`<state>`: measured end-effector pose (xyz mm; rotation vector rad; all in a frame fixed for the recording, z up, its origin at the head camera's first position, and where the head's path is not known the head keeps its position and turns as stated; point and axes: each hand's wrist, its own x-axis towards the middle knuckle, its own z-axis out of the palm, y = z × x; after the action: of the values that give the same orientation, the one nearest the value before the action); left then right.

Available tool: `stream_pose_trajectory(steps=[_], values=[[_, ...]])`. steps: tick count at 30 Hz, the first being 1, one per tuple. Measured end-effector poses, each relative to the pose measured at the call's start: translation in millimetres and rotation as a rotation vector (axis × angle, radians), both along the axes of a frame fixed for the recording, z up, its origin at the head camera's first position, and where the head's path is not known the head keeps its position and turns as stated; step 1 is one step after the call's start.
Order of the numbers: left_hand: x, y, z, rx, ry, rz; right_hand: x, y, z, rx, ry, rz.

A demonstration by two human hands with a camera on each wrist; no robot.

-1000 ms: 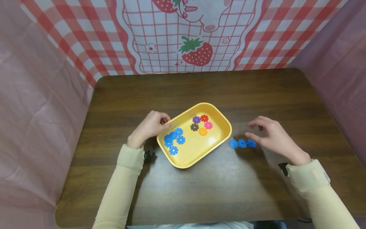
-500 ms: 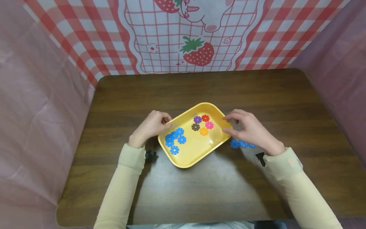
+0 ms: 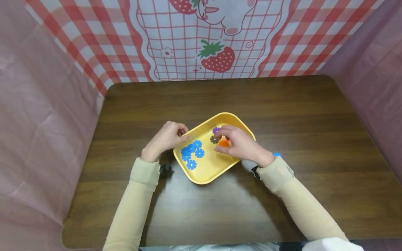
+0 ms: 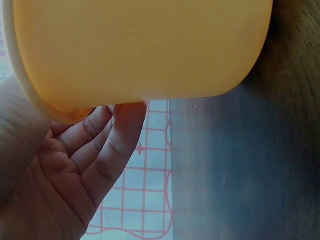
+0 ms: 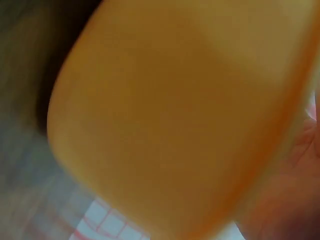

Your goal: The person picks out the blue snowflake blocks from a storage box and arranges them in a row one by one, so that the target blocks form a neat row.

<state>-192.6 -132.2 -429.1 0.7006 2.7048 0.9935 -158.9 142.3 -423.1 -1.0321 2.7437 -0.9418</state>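
Note:
My left hand (image 3: 164, 141) grips the far left rim of the yellow plastic tray (image 3: 205, 174). In the left wrist view its fingers (image 4: 107, 155) lie against the tray's outer wall (image 4: 150, 50). My right hand (image 3: 242, 144) hovers over the tray's right half, thumb and fingers apart with nothing seen between them. Beneath its fingertips lie an orange notched snowflake disc (image 3: 223, 143), a brown one (image 3: 214, 139) and a purple one (image 3: 216, 130). The red and pink ones are mostly hidden by the hand. Several blue snowflake discs (image 3: 191, 164) lie in the tray's left end.
Part of a blue snowflake disc (image 3: 277, 154) shows on the brown wooden table (image 3: 298, 115) behind my right wrist. A checked strawberry cloth (image 3: 216, 59) hangs at the table's back edge. In the right wrist view the tray's outer wall (image 5: 160, 110) fills most of the picture.
My right hand has moved left from beside the row of blue snowflake discs, across the tray's right rim, to above the coloured discs. My left hand has stayed on the rim.

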Motion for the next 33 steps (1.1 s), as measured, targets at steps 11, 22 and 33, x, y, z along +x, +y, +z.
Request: stream_pose_trajectory(steps=[11, 22, 33], values=[[-1.8, -1.5, 0.9, -0.002, 0.003, -0.008, 0.0, -39, -17.6, 0.130, -0.067, 0.021], [-0.5, -0.5, 0.1, -0.005, -0.013, -0.008, -0.1, -55, -23.2, 0.223, -0.089, 0.034], [-0.1, -3.2, 0.4, -0.003, 0.009, -0.010, -0.8, -63, -25.9, 0.265, -0.044, 0.016]])
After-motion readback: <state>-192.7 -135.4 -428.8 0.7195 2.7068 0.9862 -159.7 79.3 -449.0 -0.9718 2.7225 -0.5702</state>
